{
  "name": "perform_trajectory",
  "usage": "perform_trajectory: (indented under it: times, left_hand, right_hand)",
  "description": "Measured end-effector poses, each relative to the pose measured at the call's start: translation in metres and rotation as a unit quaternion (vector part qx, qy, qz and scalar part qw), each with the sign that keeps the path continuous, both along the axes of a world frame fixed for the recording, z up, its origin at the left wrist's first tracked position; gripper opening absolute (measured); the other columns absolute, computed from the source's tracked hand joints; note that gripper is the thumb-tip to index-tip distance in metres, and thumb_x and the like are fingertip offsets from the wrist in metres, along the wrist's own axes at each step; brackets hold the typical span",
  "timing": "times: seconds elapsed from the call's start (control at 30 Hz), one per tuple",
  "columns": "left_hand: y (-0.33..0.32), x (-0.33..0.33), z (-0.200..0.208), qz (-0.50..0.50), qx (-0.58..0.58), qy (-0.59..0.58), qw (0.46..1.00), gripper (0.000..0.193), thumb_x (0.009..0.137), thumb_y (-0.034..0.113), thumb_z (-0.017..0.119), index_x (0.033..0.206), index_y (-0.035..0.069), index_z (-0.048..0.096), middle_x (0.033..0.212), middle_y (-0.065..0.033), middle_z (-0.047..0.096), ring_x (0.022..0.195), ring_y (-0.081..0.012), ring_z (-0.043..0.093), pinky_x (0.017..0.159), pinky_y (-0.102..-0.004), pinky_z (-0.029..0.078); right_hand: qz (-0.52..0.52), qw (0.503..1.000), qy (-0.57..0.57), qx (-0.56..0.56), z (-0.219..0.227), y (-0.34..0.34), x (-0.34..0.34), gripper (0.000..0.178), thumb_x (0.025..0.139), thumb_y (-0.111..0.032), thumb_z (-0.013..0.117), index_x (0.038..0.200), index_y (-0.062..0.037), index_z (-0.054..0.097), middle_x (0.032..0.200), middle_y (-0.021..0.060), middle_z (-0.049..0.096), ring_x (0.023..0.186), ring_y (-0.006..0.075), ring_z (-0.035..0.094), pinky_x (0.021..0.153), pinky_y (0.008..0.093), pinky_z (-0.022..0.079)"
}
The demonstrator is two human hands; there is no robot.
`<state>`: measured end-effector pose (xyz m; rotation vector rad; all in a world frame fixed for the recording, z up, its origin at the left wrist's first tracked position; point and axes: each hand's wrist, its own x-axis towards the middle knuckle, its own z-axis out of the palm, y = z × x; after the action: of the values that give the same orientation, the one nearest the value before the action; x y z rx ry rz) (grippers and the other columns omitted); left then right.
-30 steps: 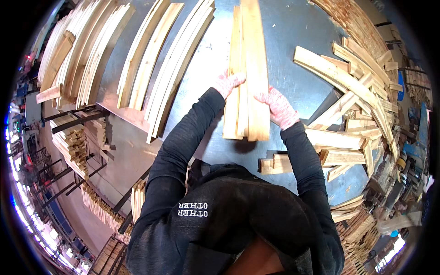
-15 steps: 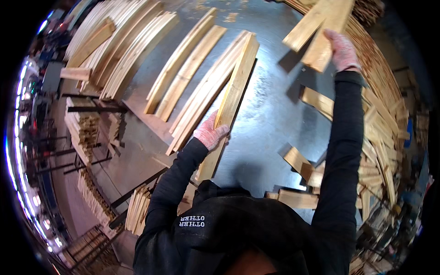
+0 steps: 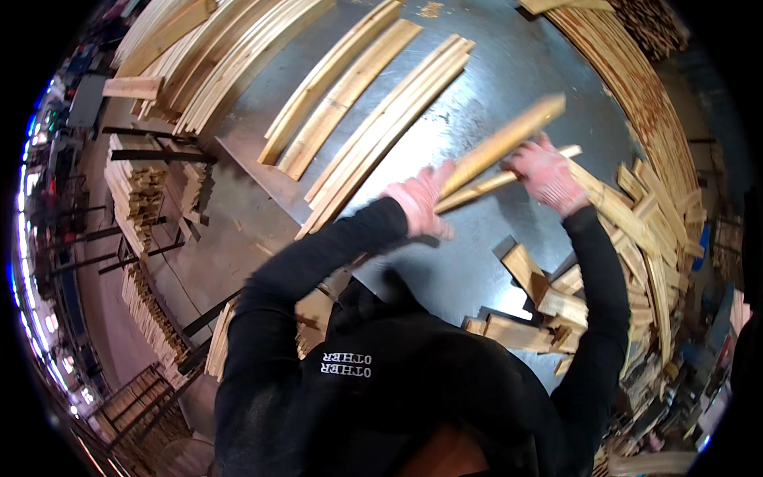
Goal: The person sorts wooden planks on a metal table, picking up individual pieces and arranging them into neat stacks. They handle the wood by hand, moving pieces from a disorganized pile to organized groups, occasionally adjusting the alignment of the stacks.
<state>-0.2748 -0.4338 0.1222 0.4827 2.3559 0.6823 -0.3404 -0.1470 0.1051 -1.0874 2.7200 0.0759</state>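
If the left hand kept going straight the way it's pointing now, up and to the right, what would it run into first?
Probably the right hand, which grips the same blurred wooden slats that the left hand holds. Beyond it lies the heap of slats at the table's right edge. Depth is unclear.

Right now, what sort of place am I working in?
Probably a woodworking shop or timber mill: pale wooden slats laid in rows on a grey metal worktable, a heap of wood offcuts, and stacked boards on racks.

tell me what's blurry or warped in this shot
Head view: both gloved hands, left and right, and the wooden slats they hold are motion-smeared; the fisheye bends the laid-out slats, and the metal table shows soft glare.
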Motion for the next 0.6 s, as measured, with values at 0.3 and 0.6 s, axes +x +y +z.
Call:
perform_trajectory:
  times: [0.3, 0.6]
  left_hand:
    - [0.015, -0.032, -0.068, 0.009, -0.096, -0.078, 0.992, 0.070, 0.076, 0.018, 0.073, 0.138, 0.003, 0.044, 0.109, -0.0244, 0.066, 0.100, -0.0369, 0.064, 0.084, -0.0401, 0.053]
    - [0.058, 0.046, -0.108, 0.266, 0.261, -0.207, 0.905, 0.061, 0.081, 0.016, 0.077, 0.132, -0.001, 0.049, 0.107, -0.0126, 0.068, 0.096, -0.0215, 0.066, 0.085, -0.0329, 0.053]
  right_hand:
    - [-0.550, 0.729, -0.202, -0.354, -0.086, -0.087, 0.134, 0.086, 0.089, -0.053, 0.062, 0.145, 0.0053, 0.031, 0.138, 0.0230, 0.053, 0.124, 0.0346, 0.055, 0.106, 0.0385, 0.039]
    - [-0.425, 0.334, -0.356, -0.763, -0.109, -0.097, 0.153, 0.055, 0.096, -0.033, 0.062, 0.135, 0.0020, 0.045, 0.122, 0.0153, 0.061, 0.112, 0.0260, 0.059, 0.098, 0.0332, 0.046]
